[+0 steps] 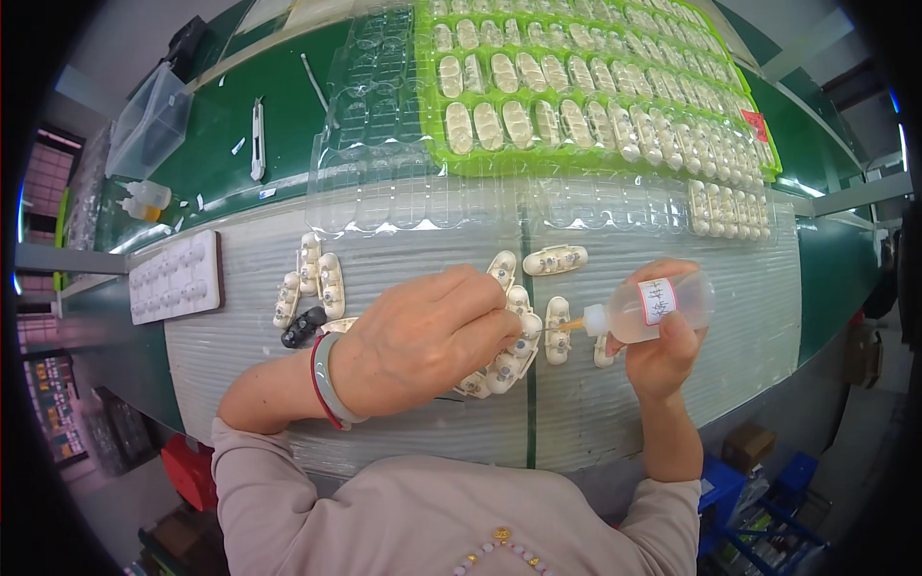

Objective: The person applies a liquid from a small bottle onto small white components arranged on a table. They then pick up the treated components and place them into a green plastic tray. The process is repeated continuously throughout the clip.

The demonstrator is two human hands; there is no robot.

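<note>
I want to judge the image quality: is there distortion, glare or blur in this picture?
Head view: fisheye bends the green table edge, with black corners; glare streaks the clear blister trays; the left hand and the squeeze bottle in the right hand look sharp.

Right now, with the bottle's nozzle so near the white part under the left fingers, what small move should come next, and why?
Probably a gentle squeeze of the squeeze bottle in the right hand. Its thin nozzle already points at the white oval part that the left hand pins by its fingertips, and the tip looks almost touching, so little repositioning seems needed. Whether any liquid has come out cannot be seen.
</note>
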